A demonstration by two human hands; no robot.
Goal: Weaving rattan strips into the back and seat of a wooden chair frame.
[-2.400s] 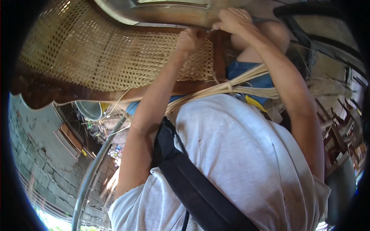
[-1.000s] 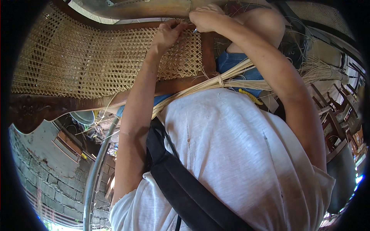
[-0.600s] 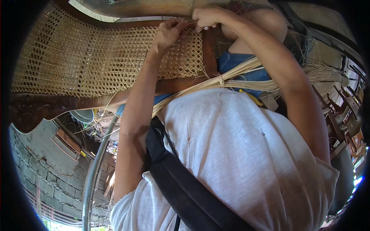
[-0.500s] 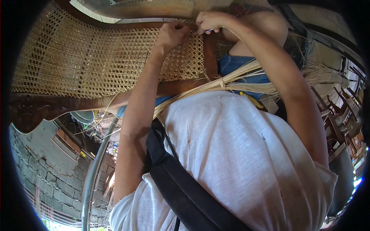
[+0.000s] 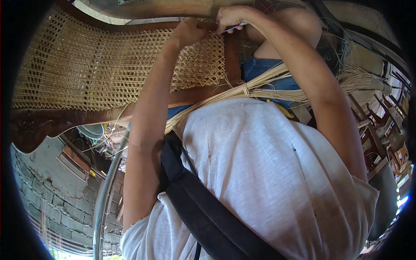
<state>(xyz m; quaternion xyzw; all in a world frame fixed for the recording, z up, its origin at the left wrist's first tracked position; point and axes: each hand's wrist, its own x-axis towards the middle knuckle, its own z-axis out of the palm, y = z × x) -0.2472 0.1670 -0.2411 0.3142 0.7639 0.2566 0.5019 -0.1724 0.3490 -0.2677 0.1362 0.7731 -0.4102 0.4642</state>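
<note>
The cane panel (image 5: 108,65) is tan, woven in an open lattice. Its frame (image 5: 65,119) is dark brown. The shirt (image 5: 277,182) is pale grey, its strap (image 5: 208,216) black.

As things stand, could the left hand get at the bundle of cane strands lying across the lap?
Probably yes: the left hand works at the woven cane panel, and nothing visible lies between it and the bundle below.

Both hands sit at the top edge of the woven cane panel (image 5: 112,69), left hand (image 5: 190,32) just left of right hand (image 5: 232,17); a cane bundle (image 5: 260,89) lies across the lap below, seemingly.
</note>
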